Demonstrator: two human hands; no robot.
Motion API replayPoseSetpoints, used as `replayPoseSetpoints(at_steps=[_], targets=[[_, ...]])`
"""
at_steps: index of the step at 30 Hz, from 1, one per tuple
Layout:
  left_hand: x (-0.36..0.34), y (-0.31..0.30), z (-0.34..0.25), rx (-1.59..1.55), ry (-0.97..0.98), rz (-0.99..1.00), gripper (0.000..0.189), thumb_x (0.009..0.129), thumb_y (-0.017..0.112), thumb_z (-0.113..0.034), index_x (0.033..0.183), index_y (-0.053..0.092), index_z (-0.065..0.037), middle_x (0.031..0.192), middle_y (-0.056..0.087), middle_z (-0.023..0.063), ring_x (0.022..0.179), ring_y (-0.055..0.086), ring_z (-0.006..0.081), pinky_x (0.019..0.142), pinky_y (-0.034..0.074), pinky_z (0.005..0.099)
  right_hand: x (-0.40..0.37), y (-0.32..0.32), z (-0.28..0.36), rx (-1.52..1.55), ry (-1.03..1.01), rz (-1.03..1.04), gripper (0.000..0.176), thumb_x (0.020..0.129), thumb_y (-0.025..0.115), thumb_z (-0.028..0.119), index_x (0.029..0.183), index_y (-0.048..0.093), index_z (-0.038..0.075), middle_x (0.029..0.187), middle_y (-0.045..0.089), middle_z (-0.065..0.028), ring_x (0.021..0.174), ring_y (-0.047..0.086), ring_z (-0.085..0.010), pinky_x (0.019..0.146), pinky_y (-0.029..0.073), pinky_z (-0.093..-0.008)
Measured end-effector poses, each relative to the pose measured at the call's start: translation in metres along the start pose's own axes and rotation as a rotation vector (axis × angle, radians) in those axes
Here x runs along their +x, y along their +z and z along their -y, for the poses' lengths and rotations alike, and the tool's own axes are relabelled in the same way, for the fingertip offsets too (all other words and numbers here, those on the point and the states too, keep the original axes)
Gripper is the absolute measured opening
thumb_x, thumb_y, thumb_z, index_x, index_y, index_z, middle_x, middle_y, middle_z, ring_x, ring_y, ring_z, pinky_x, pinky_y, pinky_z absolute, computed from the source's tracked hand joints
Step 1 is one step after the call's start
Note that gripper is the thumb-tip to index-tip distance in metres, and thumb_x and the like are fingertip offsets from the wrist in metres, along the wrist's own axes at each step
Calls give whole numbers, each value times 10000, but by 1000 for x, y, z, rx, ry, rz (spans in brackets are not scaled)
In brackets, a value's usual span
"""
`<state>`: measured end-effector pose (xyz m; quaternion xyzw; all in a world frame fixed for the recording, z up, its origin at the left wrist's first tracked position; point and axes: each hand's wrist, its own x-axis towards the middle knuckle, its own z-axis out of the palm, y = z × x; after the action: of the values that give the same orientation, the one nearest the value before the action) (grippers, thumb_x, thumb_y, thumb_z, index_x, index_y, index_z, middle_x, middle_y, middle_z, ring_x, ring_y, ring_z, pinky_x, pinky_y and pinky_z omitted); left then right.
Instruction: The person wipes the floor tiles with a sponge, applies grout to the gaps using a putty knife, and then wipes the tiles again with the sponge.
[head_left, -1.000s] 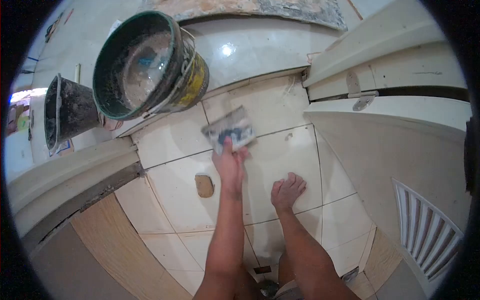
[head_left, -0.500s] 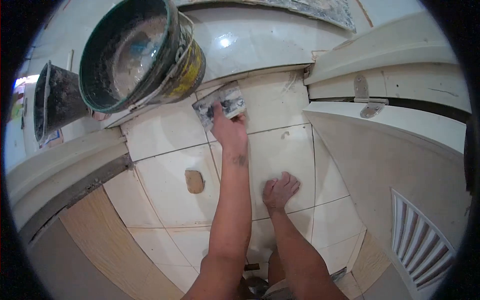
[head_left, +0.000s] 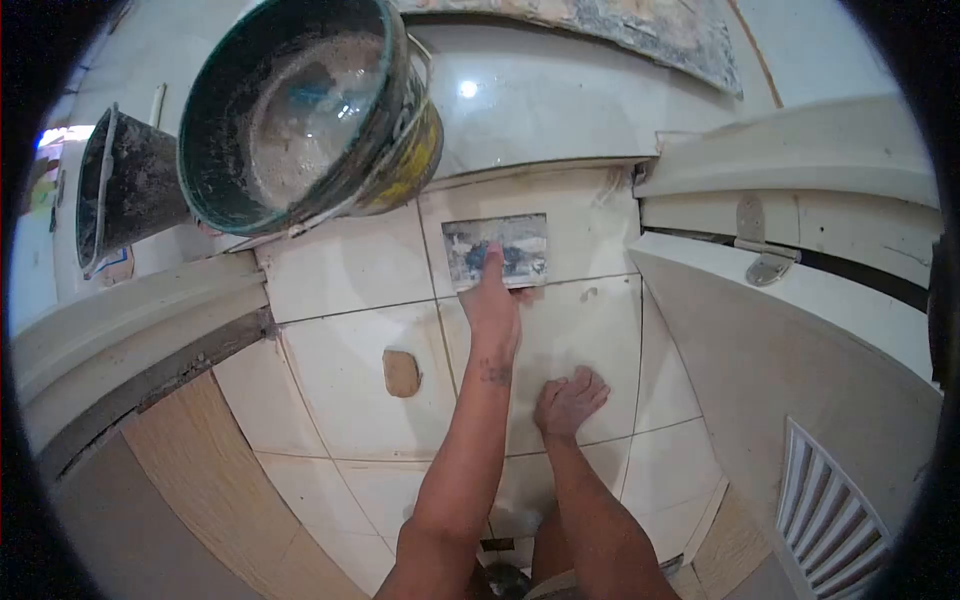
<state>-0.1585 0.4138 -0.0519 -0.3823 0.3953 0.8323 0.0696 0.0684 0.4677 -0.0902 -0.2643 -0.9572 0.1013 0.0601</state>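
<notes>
My left hand [head_left: 492,295] grips a flat rectangular spreader [head_left: 470,232] smeared with grey and dark residue. The thumb presses on its face and the fingers curl under its near edge. The spreader is over a white floor tile [head_left: 590,240] near the raised threshold, right of a dark joint line. My right hand [head_left: 572,402] rests on another tile closer to my body, its fingers spread forward and nothing in it. A tan sponge [head_left: 402,373] lies on the tiles, left of my left forearm.
A dirty green bucket [head_left: 200,110] holding murky water stands at the upper left, beside a dark, smeared smaller bucket [head_left: 140,185]. A white door [head_left: 780,330] with a hinge and vent borders the right. A grey-crusted board [head_left: 640,35] lies beyond the threshold [head_left: 540,95].
My left hand has moved the spreader right, off the joint line, and turned it from slanted to nearly square. My right hand stays on the tile. The camera view has shifted slightly.
</notes>
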Motion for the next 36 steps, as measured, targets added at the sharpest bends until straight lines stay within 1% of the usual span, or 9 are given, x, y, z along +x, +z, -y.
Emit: replayPoseSetpoints(at_steps=[9, 12, 14, 18, 22, 27, 29, 32, 36], targets=[[-9, 52, -56, 19, 15, -28, 247, 938, 568, -105, 1154, 519, 3, 996, 641, 112, 769, 668, 209, 444, 494, 323, 1, -1, 1, 11, -1, 12, 430, 756, 518, 160, 1132, 434, -32, 1059, 487, -207, 956, 440, -386, 840, 320, -527], [0, 52, -47, 13, 2, -36, 214, 944, 531, -93, 1133, 517, 6, 976, 637, 133, 760, 646, 243, 496, 460, 359, -2, 1, -2, 27, 10, 62, 434, 762, 514, 164, 1137, 432, -38, 1058, 482, -207, 969, 438, -385, 858, 315, -536], [18, 55, -33, 69, -14, -197, 261, 946, 522, -87, 1186, 495, 14, 1040, 624, 143, 827, 653, 269, 536, 492, 379, 0, 1, -3, 41, -17, 39, 431, 764, 512, 159, 1140, 432, -38, 1059, 481, -209, 977, 437, -387, 864, 314, -540], [-7, 40, -48, -4, -4, 2, 329, 939, 518, -70, 1250, 465, 23, 1143, 583, 161, 948, 644, 304, 646, 553, 436, -1, -3, 2, 15, 63, 97, 407, 776, 504, 151, 1132, 437, -33, 1066, 475, -212, 993, 432, -399, 869, 315, -551], [16, 61, -56, 50, -5, -126, 361, 927, 550, -73, 1268, 454, -1, 1141, 582, 149, 1006, 623, 314, 743, 561, 486, 3, 4, -1, 37, -2, 33, 400, 779, 503, 154, 1129, 440, -30, 1066, 470, -213, 990, 426, -404, 869, 317, -549], [11, 20, -46, 32, -104, -36, 356, 922, 595, -74, 1243, 476, 22, 1133, 586, 128, 944, 643, 258, 730, 590, 441, 3, -4, 3, 35, 41, 49, 427, 770, 542, 193, 1141, 463, -3, 1047, 469, -199, 950, 435, -396, 822, 344, -553], [15, -1, -36, -102, -164, 40, 378, 928, 597, -70, 1282, 469, -34, 1146, 586, 108, 967, 634, 253, 765, 574, 439, 4, -5, 4, 46, 21, 13, 422, 772, 538, 190, 1139, 461, -3, 1045, 465, -197, 944, 434, -395, 814, 343, -552], [29, 16, -6, -183, -57, 37, 434, 910, 633, -79, 1308, 459, -82, 1161, 582, 89, 991, 622, 245, 784, 556, 412, 3, -5, 3, 36, 13, -7, 416, 775, 531, 184, 1140, 457, 0, 1046, 460, -193, 938, 433, -392, 802, 341, -550], [8, 9, 16, -124, -98, 143, 487, 892, 658, -91, 1326, 439, -105, 1174, 579, 69, 992, 614, 224, 788, 546, 382, 0, 5, 2, -64, -15, -65, 414, 783, 524, 170, 1157, 444, 11, 1060, 457, -196, 940, 432, -384, 786, 337, -543]])
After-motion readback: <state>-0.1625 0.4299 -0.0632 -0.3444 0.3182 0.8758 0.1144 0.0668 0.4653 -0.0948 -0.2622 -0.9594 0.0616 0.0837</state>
